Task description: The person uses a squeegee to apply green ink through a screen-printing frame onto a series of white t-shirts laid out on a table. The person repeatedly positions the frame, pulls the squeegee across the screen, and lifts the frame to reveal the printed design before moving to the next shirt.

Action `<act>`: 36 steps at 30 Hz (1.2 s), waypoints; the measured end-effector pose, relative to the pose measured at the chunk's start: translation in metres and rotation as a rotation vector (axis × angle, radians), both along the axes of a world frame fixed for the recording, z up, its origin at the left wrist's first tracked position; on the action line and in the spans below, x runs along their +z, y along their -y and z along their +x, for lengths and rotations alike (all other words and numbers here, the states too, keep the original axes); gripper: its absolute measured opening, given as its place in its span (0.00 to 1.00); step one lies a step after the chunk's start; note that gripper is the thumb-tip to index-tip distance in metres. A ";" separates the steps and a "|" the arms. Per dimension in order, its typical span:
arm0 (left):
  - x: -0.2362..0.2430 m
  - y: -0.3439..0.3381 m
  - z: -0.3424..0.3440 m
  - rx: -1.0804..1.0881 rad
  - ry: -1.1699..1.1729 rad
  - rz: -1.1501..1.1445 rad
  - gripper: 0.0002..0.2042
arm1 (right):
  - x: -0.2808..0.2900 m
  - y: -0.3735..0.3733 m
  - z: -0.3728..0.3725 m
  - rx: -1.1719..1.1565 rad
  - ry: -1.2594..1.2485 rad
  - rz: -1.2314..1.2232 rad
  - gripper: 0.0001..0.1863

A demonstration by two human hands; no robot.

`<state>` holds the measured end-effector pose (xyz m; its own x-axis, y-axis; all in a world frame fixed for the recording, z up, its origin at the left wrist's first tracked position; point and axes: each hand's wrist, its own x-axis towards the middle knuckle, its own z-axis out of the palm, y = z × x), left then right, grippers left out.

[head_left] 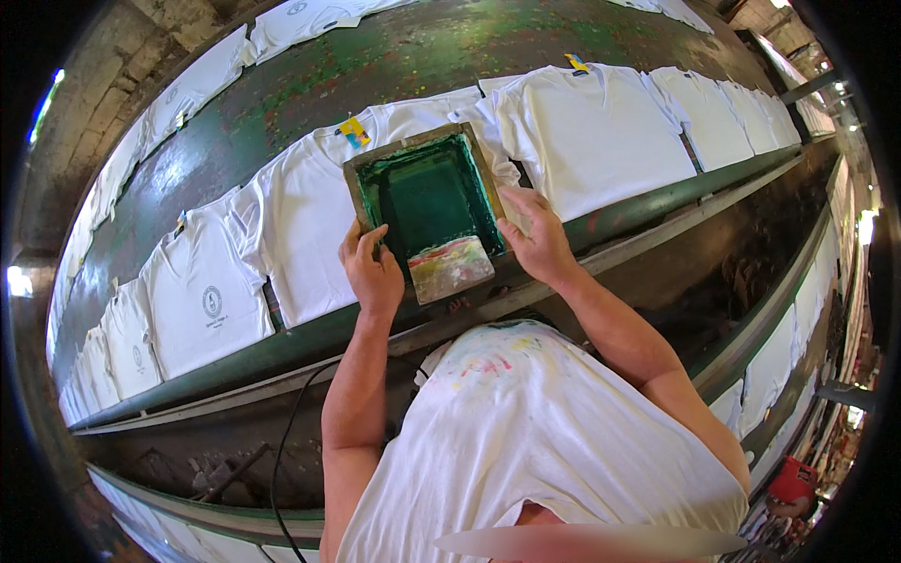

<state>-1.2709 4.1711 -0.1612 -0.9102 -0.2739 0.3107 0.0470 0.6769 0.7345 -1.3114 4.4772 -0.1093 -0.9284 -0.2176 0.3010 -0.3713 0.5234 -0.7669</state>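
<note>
Steadying a green-inked frame (405, 144) over a white shirt (310, 206)

Your left grip (375, 272) pinches the frame's left wall toward its near end — thumb over the wood, fingers along the outside. Your right grip (541, 238) is half curled at the right wall, thumb close against it; from this angle you can't tell whether it pinches the wood or only rests there. To handle it well, bear evenly on both walls so the frame doesn't twist, and raise or lower it straight rather than dragging it over cloth. Your thumbs belong on the wood, clear of the wet-looking ink (427, 197).

The frame is a shallow, four-sided box over the right part of the shirt, its rim worn brown, its inner walls crusted, its floor dark green. A paint-smeared block (452, 272) sits at the near end — mind it, since it could slide if you tilt.

Farther out, a yellow-and-blue tag (354, 131) lies by the collar, and a neighbouring shirt (601, 131) lies to the right on the long green bench (347, 75).
</note>
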 end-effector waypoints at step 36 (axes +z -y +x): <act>0.009 -0.547 -0.131 -0.192 -0.040 0.397 0.20 | -0.032 -0.534 -0.092 -0.464 0.465 -0.748 0.24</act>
